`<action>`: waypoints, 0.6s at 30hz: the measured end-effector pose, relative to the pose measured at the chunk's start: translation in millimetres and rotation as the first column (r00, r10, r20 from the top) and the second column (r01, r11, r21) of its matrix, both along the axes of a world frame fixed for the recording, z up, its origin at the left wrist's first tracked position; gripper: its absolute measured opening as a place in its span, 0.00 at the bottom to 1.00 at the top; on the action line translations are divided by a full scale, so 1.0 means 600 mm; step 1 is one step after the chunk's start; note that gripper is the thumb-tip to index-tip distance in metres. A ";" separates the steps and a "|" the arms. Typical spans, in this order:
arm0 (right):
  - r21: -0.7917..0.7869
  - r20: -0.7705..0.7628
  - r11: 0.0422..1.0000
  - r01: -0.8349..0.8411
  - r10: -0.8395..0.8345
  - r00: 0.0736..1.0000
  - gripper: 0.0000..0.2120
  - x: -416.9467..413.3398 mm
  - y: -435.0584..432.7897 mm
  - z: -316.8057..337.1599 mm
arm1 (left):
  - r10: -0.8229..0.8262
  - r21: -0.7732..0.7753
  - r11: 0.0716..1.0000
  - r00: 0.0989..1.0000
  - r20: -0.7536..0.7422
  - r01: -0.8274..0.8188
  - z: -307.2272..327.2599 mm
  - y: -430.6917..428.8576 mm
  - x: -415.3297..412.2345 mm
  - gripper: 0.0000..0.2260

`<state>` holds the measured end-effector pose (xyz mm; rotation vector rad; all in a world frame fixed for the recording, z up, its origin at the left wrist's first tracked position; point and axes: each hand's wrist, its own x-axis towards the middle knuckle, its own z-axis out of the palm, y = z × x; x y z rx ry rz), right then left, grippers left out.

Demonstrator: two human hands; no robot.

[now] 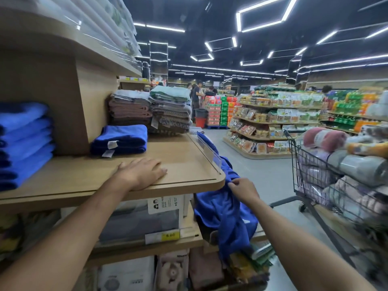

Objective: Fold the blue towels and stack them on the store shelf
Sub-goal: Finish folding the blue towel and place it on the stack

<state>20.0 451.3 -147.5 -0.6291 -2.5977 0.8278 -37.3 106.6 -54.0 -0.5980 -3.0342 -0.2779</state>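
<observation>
A loose blue towel (226, 213) hangs crumpled off the right end of the wooden shelf (184, 156), where the right hand (244, 189) pinches its upper fold. The left hand (140, 172) lies flat on the shelf, fingers straight (holding nothing). Farther back sit folded blue towels (120, 140), with a taller blue stack (25, 143) at the left. A loaded shopping cart (310, 171) stands to the right.

Two hands: left hand (142, 173), right hand (243, 190). One loose blue towel (226, 211). One pile of two folded blue towels (119, 140). One taller blue stack (25, 143), layers too blurred to count. One brown towel stack (130, 111), one grey towel stack (171, 110). One shopping cart (310, 171).
</observation>
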 end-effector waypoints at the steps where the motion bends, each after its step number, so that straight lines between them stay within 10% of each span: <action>1: -0.025 -0.053 1.000 -0.005 0.003 0.999 0.17 0.000 0.000 0.019 | -0.002 0.002 1.000 1.000 -0.006 0.002 0.000 0.000 0.000 0.32; 6: -0.530 -0.386 0.780 -0.332 0.126 0.914 0.10 0.014 -0.019 0.127 | 0.004 0.030 1.000 0.999 -0.043 -0.003 0.005 0.001 0.004 0.28; 10: -0.594 -0.517 0.611 -0.523 0.208 0.830 0.07 0.059 -0.050 0.200 | -0.079 0.216 0.968 0.976 -0.204 0.124 0.014 0.003 0.038 0.18; 13: -0.549 -0.586 0.548 -0.631 0.286 0.758 0.07 0.093 -0.086 0.242 | -0.164 0.473 0.802 0.896 -0.414 0.365 0.027 0.034 0.100 0.17; 18: -0.440 -0.674 0.422 -0.792 0.428 0.602 0.04 0.132 -0.173 0.302 | -0.457 0.823 0.458 0.883 -0.106 0.336 0.054 0.123 0.178 0.18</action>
